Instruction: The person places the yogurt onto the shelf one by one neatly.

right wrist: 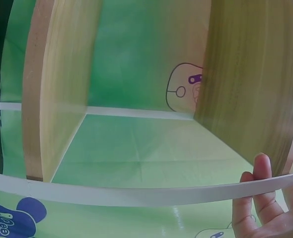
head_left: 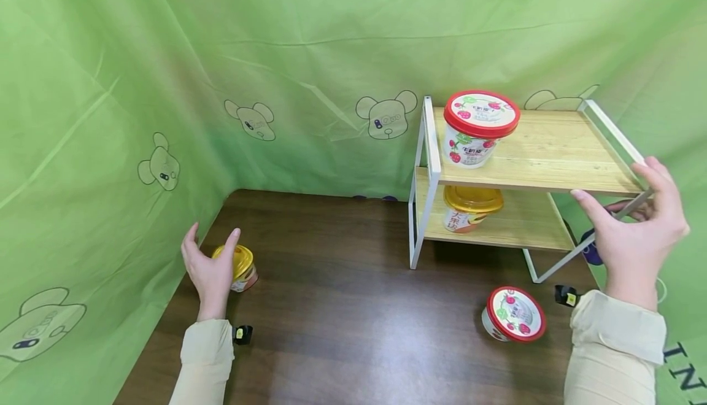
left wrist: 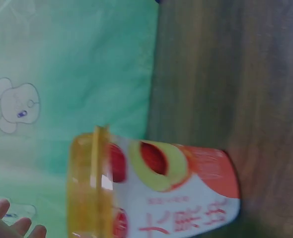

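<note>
My left hand (head_left: pixel 210 273) is beside a cup with a yellow lid (head_left: pixel 243 264) on the brown table, thumb and fingers spread apart. In the left wrist view this fruit cup (left wrist: pixel 171 186) has a peach picture, and fingertips (left wrist: pixel 22 225) show beyond its lid. At the right front corner of a two-tier shelf (head_left: pixel 563 147), my right hand (head_left: pixel 641 227) has its thumb and index finger wide apart. Several of its fingers (right wrist: pixel 263 168) pass behind the white frame bar (right wrist: pixel 136 194) in the right wrist view; whether they touch it I cannot tell.
A red-lidded cup (head_left: pixel 480 129) stands at the left of the upper tier. Below it, another yellow-lidded cup (head_left: pixel 472 208) sits on the lower tier. A second red-lidded cup (head_left: pixel 513 314) is on the table before the shelf. Green cloth (head_left: pixel 309 37) surrounds the table (head_left: pixel 342 307).
</note>
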{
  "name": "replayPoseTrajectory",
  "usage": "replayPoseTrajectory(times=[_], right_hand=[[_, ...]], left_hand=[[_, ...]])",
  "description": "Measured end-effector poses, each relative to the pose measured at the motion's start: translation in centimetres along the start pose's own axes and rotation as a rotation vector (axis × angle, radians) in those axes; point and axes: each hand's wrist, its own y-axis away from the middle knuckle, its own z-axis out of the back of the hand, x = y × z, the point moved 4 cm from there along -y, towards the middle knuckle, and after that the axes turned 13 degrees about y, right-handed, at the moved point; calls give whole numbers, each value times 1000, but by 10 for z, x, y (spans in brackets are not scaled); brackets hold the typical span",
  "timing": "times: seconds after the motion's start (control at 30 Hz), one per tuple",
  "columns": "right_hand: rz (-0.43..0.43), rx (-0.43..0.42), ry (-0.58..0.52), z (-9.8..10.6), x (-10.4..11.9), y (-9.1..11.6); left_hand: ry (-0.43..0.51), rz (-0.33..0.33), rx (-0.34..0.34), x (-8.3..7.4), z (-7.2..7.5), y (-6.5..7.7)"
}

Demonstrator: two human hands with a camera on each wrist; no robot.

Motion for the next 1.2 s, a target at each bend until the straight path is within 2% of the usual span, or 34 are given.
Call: replayPoseTrajectory(times=[0.2, 0.47, 0.77, 0.97, 1.1, 1.2], right_hand=[[6, 23, 30, 1, 3, 1], [21, 39, 41, 0, 4, 1], [13, 50, 57, 0, -1, -2], [6, 43, 50, 0, -4, -3], [1, 44, 41, 0, -5, -3], [1, 42, 33, 0, -5, -2]], left_hand=[[-38, 34, 17, 17, 4, 2], [-84, 97, 91, 34, 4, 6], [-119, 93, 148, 45, 3, 7], [-182, 113, 279, 53, 3, 3], [-174, 96, 360, 55, 3, 1], [-155, 78, 396, 57, 2, 0]])
